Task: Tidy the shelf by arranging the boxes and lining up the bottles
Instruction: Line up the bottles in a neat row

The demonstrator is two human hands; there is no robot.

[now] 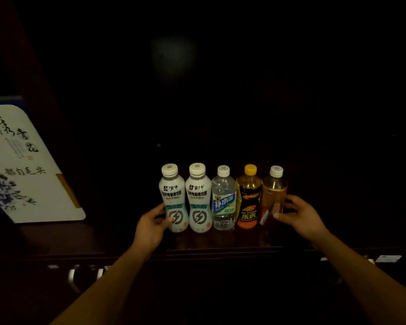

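Five upright bottles (223,198) (two white)

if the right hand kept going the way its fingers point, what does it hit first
Most likely the amber tea bottle with the white cap at the row's right end: the right hand points left at its lower body, fingertips apparently touching or nearly so; dim light hides contact.

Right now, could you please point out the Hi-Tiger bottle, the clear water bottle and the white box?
Hi-Tiger bottle (248,207), head view, on its dark label.
Clear water bottle (223,204), head view, on its blue label.
White box (31,174), head view, on its printed face.
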